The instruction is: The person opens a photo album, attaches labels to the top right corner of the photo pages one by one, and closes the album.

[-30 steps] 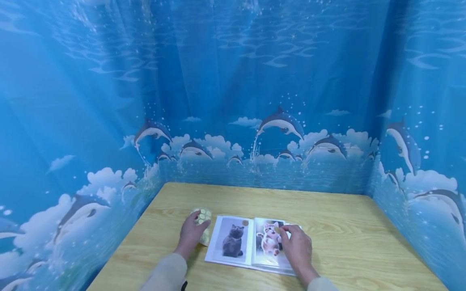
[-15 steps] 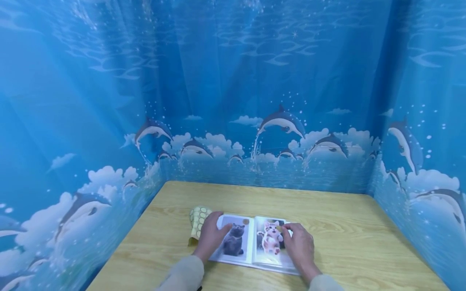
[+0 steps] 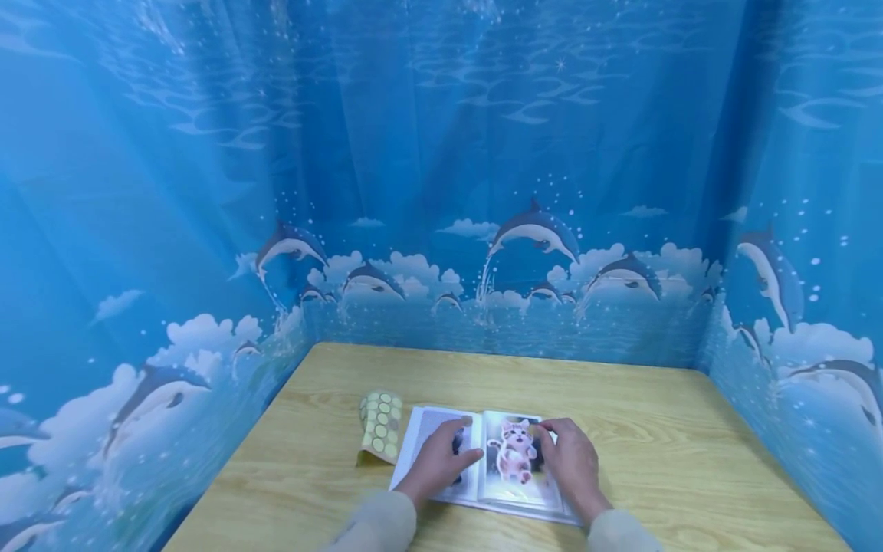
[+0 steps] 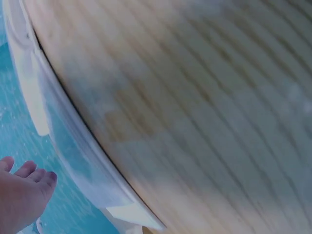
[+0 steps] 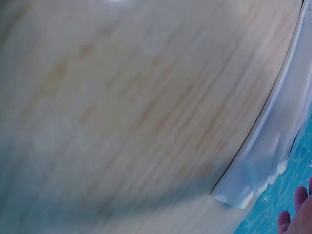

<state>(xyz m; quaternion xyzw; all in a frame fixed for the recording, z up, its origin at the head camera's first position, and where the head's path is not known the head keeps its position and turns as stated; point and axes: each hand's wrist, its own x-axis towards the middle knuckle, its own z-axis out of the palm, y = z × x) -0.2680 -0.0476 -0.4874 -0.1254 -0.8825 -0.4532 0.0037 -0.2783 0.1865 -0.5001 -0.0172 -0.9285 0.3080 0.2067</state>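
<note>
An album [image 3: 448,500] lies open on the table, with a grey cat picture on its left page and a white-and-brown kitten picture [image 3: 516,452] on its right. My left hand [image 3: 441,458] is over the left page, thumb stretched toward the fold, covering most of the grey cat. It is also at the lower left of the left wrist view [image 4: 24,197]. My right hand [image 3: 569,460] has thumb and forefinger together at the kitten picture's upper right corner. The round sticker it pinches is hidden behind the fingertips. Fingers [image 5: 300,197] of that hand show in the right wrist view.
Left of the album a yellow-green sheet of round stickers [image 3: 382,425] lies with its lower edge curling up. The wooden table [image 3: 655,437] extends around both. Blue dolphin-print curtains [image 3: 414,230] hang along its back and sides.
My left hand has let go of the sticker sheet and moved right onto the album's left page. The right hand has shifted slightly right, from the kitten's head toward the picture's corner.
</note>
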